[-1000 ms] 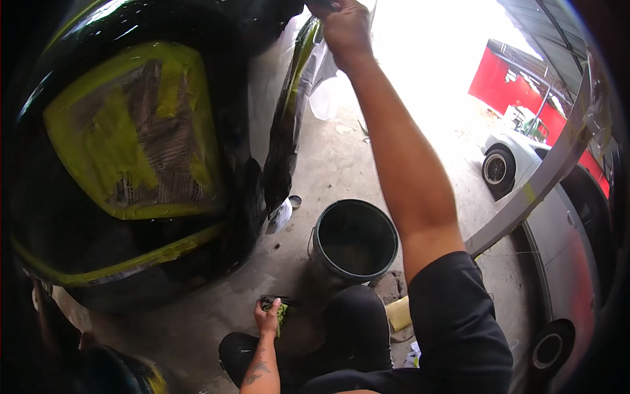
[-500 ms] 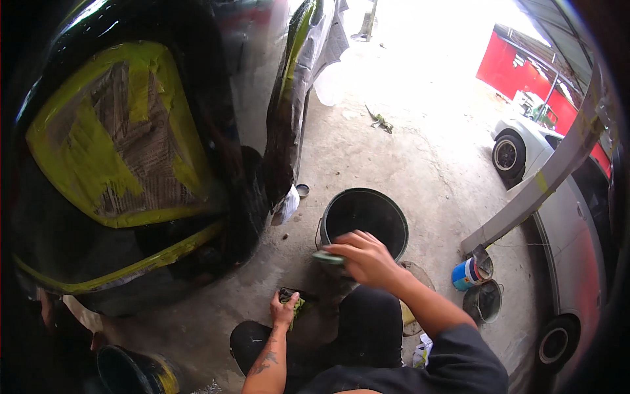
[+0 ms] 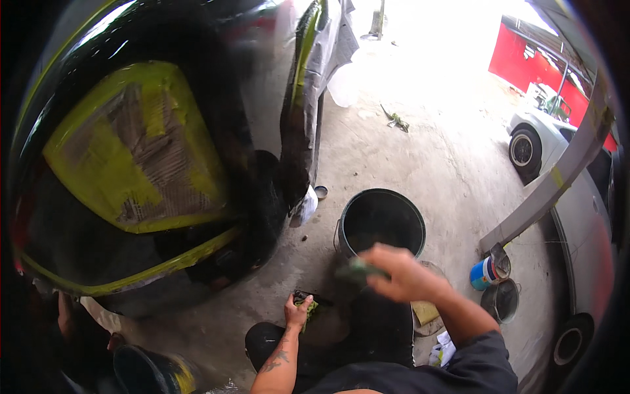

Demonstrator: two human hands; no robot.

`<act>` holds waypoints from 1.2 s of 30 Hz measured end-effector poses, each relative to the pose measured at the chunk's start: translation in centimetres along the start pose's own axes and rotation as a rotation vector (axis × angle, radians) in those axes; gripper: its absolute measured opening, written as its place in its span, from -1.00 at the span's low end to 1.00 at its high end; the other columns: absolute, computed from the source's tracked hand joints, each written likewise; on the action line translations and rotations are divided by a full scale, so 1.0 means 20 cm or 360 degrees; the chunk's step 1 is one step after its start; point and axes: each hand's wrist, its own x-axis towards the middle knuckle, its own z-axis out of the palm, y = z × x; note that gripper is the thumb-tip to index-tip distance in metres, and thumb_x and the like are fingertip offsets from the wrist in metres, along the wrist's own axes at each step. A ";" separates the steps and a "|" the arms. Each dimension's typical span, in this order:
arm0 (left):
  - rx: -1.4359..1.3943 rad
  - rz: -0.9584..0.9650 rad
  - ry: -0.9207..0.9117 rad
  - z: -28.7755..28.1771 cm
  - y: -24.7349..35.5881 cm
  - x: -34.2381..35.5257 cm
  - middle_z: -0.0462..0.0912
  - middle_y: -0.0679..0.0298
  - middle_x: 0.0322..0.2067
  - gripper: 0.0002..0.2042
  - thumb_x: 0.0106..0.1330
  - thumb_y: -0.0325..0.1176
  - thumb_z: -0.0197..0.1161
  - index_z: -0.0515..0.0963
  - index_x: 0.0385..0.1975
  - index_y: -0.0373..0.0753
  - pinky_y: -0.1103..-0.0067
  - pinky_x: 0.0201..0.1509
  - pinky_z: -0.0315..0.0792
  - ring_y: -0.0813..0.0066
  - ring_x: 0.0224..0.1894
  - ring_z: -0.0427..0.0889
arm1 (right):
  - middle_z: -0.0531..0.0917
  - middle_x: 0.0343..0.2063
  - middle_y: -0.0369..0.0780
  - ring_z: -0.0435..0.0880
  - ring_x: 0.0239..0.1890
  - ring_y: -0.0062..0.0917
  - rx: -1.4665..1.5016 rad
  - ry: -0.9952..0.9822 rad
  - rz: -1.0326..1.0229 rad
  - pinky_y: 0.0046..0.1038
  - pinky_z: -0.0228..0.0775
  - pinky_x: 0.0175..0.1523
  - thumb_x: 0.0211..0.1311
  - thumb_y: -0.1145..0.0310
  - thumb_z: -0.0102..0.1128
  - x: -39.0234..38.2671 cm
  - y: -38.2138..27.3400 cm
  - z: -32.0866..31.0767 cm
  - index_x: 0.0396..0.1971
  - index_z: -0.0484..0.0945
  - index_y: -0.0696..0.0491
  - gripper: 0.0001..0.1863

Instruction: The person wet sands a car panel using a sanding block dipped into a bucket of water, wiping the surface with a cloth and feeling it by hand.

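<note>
My right hand (image 3: pixel 408 274) is closed on a dark green flat pad (image 3: pixel 357 270), both smeared by motion. The pad is at the near side of a large dark bucket (image 3: pixel 424 230), just outside its rim; the bucket's inside is dark. Lower and to the left, beside my knee, my left hand (image 3: pixel 299 311) grips a crumpled yellow-green and black cloth-like piece (image 3: pixel 311 316), whose exact kind I cannot make out. On the left stands a glossy black car body (image 3: pixel 216 85), with paper and yellow-green masking tape (image 3: pixel 105 164) over one area.
A blue and white paint can (image 3: pixel 482 274) and a small grey bucket (image 3: pixel 501 301) stand at right, below a slanting post (image 3: pixel 525 213). A grey car (image 3: pixel 581 230) is beyond. Another dark bucket (image 3: pixel 144 371) is at lower left, near a person's foot (image 3: pixel 117 341). A small round lid (image 3: pixel 321 192) lies on the floor.
My right hand with the green pad has come nearer to me and rightward, away from the bucket's opening. My left hand keeps its grip. The whole view has shifted slightly.
</note>
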 end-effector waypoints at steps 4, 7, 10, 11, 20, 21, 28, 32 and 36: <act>-0.0099 -0.0034 0.0033 -0.01 -0.01 -0.01 0.76 0.10 -0.23 -0.44 0.14 0.04 0.51 0.62 -0.09 -0.35 0.34 0.03 0.51 0.17 -0.13 0.71 | 0.69 -0.22 -0.07 0.71 -0.15 -0.39 -0.0037 0.0694 -0.0395 -0.37 0.53 0.00 0.25 0.46 0.29 0.50 -0.22 -0.24 -0.03 0.60 0.17 -0.71; -0.0070 0.0112 0.0200 0.02 -0.01 -0.01 0.75 0.08 -0.23 -0.42 0.14 0.06 0.50 0.61 -0.10 -0.38 0.33 0.03 0.50 0.14 -0.13 0.71 | 0.72 -0.27 -0.11 0.71 -0.20 -0.50 0.0073 0.1181 -0.0689 -0.44 0.53 -0.02 0.30 0.44 0.26 0.90 -0.29 -0.44 0.00 0.60 0.16 -0.71; -0.0067 0.0102 0.0189 0.00 0.02 -0.02 0.75 0.06 -0.23 -0.43 0.14 0.03 0.51 0.61 -0.12 -0.40 0.32 0.02 0.50 0.14 -0.15 0.69 | 0.72 -0.31 -0.14 0.72 -0.30 -0.40 0.0104 0.1406 -0.1168 -0.37 0.55 -0.08 0.25 0.51 0.20 1.15 -0.42 -0.53 -0.01 0.65 0.06 -0.70; -0.0071 0.0075 0.0181 -0.01 0.04 -0.03 0.74 0.07 -0.24 -0.46 0.14 0.01 0.51 0.60 -0.14 -0.39 0.33 0.01 0.50 0.16 -0.17 0.69 | 0.71 -0.04 -0.20 0.68 -0.02 -0.56 -0.0045 0.1283 -0.1198 -0.44 0.53 0.09 0.44 0.48 0.21 1.11 -0.51 -0.53 0.11 0.57 0.23 -0.69; -0.0363 0.0096 0.0139 0.03 0.09 -0.05 0.71 0.16 -0.32 -0.56 0.15 -0.07 0.52 0.60 -0.23 -0.34 0.37 -0.07 0.50 0.28 -0.26 0.64 | 0.69 -0.19 -0.19 0.67 -0.10 -0.16 -0.0978 0.1553 -0.1675 -0.19 0.48 0.03 0.01 0.64 0.11 1.18 -0.72 -0.25 -0.12 0.79 -0.13 -0.52; -0.0371 0.0115 0.0112 0.04 0.11 -0.06 0.71 0.17 -0.33 -0.57 0.16 -0.07 0.52 0.60 -0.23 -0.34 0.38 -0.08 0.50 0.30 -0.27 0.64 | 0.67 -0.16 -0.22 0.65 -0.01 -0.27 -0.1013 0.1500 -0.1643 -0.17 0.43 0.10 0.01 0.64 0.13 1.14 -0.63 -0.18 -0.12 0.80 -0.18 -0.50; -0.0405 0.0118 0.0155 0.04 0.14 -0.07 0.70 0.24 -0.36 -0.59 0.16 -0.10 0.52 0.61 -0.23 -0.32 0.41 -0.12 0.51 0.38 -0.31 0.64 | 0.66 -0.08 -0.29 0.58 0.08 -0.33 -0.1011 -0.0100 -0.0578 -0.27 0.37 0.12 -0.09 0.60 0.21 0.41 0.24 0.40 -0.03 0.75 -0.18 -0.45; -0.0476 0.0109 0.0224 0.05 0.16 -0.08 0.70 0.26 -0.36 -0.59 0.15 -0.13 0.52 0.61 -0.19 -0.32 0.42 -0.13 0.53 0.40 -0.30 0.66 | 0.67 -0.10 -0.16 0.64 -0.03 -0.17 -0.0864 0.0419 -0.0148 -0.19 0.47 0.09 -0.06 0.64 0.11 -0.05 0.32 0.32 0.02 0.69 -0.05 -0.44; -0.0624 0.0190 0.0177 0.08 0.16 -0.07 0.69 0.25 -0.35 -0.60 0.16 -0.13 0.52 0.60 -0.22 -0.31 0.41 -0.14 0.53 0.41 -0.30 0.66 | 0.64 -0.09 -0.05 0.62 -0.05 -0.07 -0.0770 0.0117 0.0446 -0.15 0.46 0.17 -0.05 0.63 0.10 -0.48 0.24 0.23 0.05 0.65 0.04 -0.45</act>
